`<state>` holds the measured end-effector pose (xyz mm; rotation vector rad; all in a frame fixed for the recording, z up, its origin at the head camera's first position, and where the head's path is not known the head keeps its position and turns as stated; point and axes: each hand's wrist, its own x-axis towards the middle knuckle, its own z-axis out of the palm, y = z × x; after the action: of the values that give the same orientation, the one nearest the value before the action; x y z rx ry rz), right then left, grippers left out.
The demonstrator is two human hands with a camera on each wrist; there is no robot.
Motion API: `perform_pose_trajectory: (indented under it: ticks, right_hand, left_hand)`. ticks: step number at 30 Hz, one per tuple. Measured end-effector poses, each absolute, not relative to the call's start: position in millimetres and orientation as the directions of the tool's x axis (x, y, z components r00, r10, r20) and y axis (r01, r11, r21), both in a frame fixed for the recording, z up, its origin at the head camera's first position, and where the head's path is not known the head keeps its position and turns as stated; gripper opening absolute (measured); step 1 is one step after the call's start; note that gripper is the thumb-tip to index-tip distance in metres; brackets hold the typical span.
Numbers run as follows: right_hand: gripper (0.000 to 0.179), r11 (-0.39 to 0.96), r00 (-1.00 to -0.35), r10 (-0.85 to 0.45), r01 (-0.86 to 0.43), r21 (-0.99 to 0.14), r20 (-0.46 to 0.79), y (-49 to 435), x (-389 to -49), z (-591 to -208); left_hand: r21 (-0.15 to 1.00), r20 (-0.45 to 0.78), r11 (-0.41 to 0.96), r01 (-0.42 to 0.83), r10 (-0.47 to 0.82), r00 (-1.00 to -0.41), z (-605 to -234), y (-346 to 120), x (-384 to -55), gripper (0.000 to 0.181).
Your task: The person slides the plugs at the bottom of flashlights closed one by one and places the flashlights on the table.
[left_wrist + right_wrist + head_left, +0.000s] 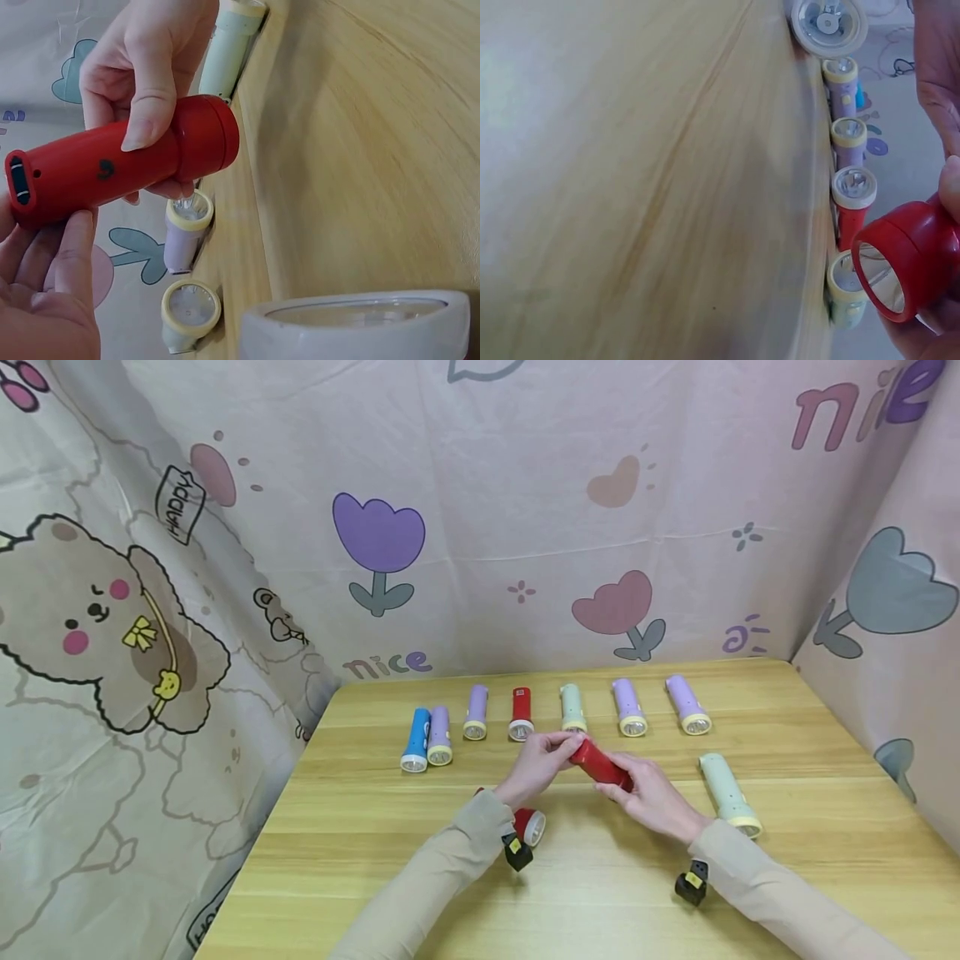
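Note:
Both hands hold a red flashlight (pixel 598 764) above the table, tilted. Its tail end, with a dark slot, is pinched by the left hand (pixel 536 767), whose fingers (pixel 73 251) lie under the body in the left wrist view. The right hand (pixel 658 795) grips it near the head, thumb on top. In the right wrist view the wide red head (pixel 919 251) shows its reflector, with no white rim like those on the other red ones. A second red flashlight (pixel 531 827) with a white rim lies beneath the left wrist, partly hidden by the sleeve.
Along the back of the wooden table (pixel 337 860) stretches a row of purple, red and green flashlights, with a blue flashlight (pixel 416 741) at the left end. A green flashlight (pixel 729 795) lies beyond the right hand. A printed curtain (pixel 510 527) hangs behind.

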<state>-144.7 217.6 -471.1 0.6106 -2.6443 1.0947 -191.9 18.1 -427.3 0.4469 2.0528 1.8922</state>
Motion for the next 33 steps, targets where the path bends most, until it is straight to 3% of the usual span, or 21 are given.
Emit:
perform_pose_trajectory:
  ticks: [18,27,33]
  right_hand:
    - [0.032,0.599,-0.918,-0.318,-0.387,-0.701,0.236,214,-146,-463]
    - [0.027,0.573,-0.917,-0.348,-0.371,-0.731,0.193,212,-146,-459]
    - [0.03,0.557,-0.943,-0.313,-0.279,-0.782,0.114,216,-146,-455]
  left_hand:
    - [0.902,0.181,0.295,0.316,0.404,-0.896,-420,19,-191,0.025]
    - [0.883,0.222,0.286,0.371,0.442,-0.869,-412,19,-189,0.027]
    - [0.841,0.26,0.316,0.439,0.475,-0.841,-408,14,-187,0.029]
